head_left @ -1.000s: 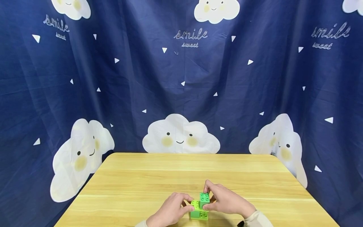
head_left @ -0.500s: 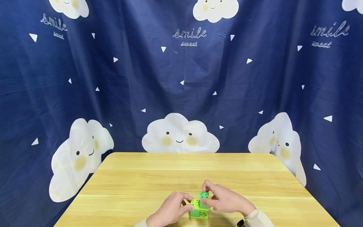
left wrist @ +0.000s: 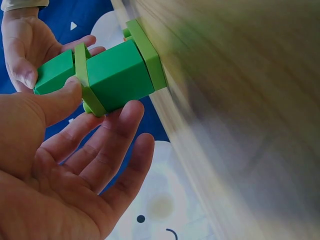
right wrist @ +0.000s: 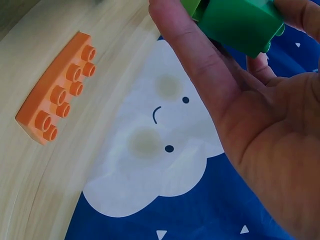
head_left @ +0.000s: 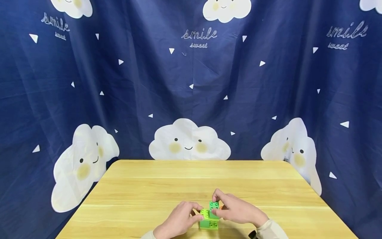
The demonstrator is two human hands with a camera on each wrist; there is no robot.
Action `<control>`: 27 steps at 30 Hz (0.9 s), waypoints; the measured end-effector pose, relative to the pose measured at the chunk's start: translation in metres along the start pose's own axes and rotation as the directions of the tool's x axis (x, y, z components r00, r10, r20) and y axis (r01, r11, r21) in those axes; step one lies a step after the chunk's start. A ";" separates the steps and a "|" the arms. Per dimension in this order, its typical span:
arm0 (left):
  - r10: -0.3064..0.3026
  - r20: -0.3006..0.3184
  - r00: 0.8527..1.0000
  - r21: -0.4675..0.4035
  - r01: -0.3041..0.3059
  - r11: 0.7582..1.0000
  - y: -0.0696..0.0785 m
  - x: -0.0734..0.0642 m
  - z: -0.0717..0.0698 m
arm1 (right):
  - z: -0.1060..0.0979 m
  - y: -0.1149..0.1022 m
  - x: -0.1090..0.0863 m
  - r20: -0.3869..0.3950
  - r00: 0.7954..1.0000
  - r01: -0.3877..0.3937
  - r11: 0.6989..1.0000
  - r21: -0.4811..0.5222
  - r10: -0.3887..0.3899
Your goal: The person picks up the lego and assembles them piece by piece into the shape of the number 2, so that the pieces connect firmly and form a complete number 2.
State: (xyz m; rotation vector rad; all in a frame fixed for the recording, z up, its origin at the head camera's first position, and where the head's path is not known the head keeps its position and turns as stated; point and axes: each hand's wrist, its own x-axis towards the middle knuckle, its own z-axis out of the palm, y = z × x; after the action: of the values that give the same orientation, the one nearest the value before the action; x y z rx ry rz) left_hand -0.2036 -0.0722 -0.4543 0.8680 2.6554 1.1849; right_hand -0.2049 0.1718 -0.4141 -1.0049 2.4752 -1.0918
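A small stack of building bricks stands near the front of the table. At the bottom lies a lime base plate [left wrist: 149,56], then a green block [left wrist: 120,75], then a thin lime plate [head_left: 204,214] with studs. A darker green brick [head_left: 214,209] sits upright on that plate's right end. My left hand [head_left: 180,219] pinches the plate's left end between thumb and fingers. My right hand [head_left: 237,209] grips the upper green brick, thumb on its near face and forefinger behind it. Part of that brick is hidden by the thumb.
An orange brick [right wrist: 57,90] with two rows of studs lies on the wooden table [head_left: 143,186], behind the right hand in the head view. A dark blue curtain [head_left: 191,73] with white clouds hangs past the table's far edge.
My right thumb has slid up from the upper green brick's lower edge onto its face. A bit of orange now shows beside the right fingers. The left hand keeps its hold.
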 end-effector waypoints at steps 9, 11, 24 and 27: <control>-0.004 -0.003 1.000 0.000 0.004 1.000 0.001 0.000 0.000 | -0.003 0.003 -0.001 0.033 0.999 0.008 0.998 0.061 -0.010; -0.005 -0.004 1.000 0.003 0.005 1.000 0.001 0.000 0.000 | -0.004 0.003 -0.002 0.043 0.999 0.001 0.996 0.086 -0.005; -0.025 0.000 1.000 -0.010 0.025 1.000 0.001 -0.001 0.000 | -0.006 0.006 -0.001 0.080 0.997 -0.026 0.985 0.171 0.013; -0.025 0.000 1.000 -0.007 0.025 1.000 0.001 -0.001 0.000 | -0.006 0.007 -0.001 0.094 0.995 -0.046 0.981 0.189 0.028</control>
State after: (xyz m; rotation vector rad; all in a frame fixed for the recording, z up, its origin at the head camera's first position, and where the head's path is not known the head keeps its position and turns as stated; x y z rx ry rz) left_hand -0.2020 -0.0719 -0.4538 0.8316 2.6529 1.1882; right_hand -0.2106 0.1787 -0.4150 -0.9266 2.2591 -1.2167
